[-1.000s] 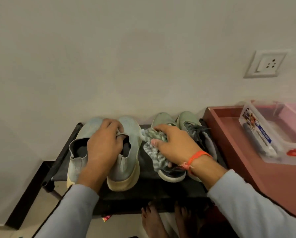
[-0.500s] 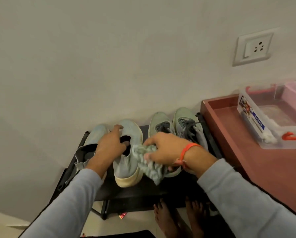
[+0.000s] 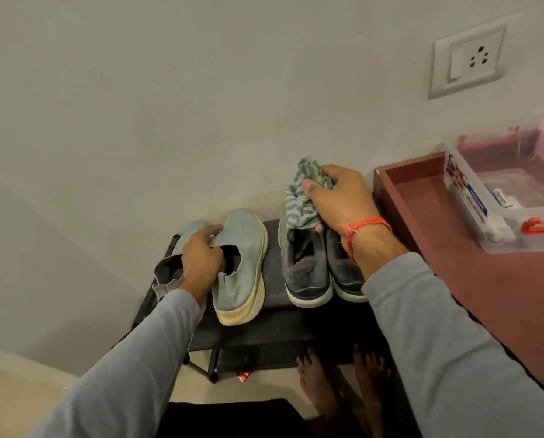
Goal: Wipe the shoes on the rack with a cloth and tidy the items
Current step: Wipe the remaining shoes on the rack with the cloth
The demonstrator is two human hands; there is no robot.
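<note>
Cloth (image 3: 305, 194) bunched in right hand (image 3: 343, 200) may snag sneaker (image 3: 305, 267) laces; left hand (image 3: 201, 263) grips slip-on shoes (image 3: 242, 263), which could tip off rack (image 3: 273, 330).

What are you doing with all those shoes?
A person is cleaning shoes on a black rack. The right hand grips a striped cloth over the toes of the dark lace-up pair. The left hand holds the light blue slip-on pair at their openings, its fingers tucked between the two shoes. Both pairs sit side by side on the rack's top shelf, toes to the wall.
</note>
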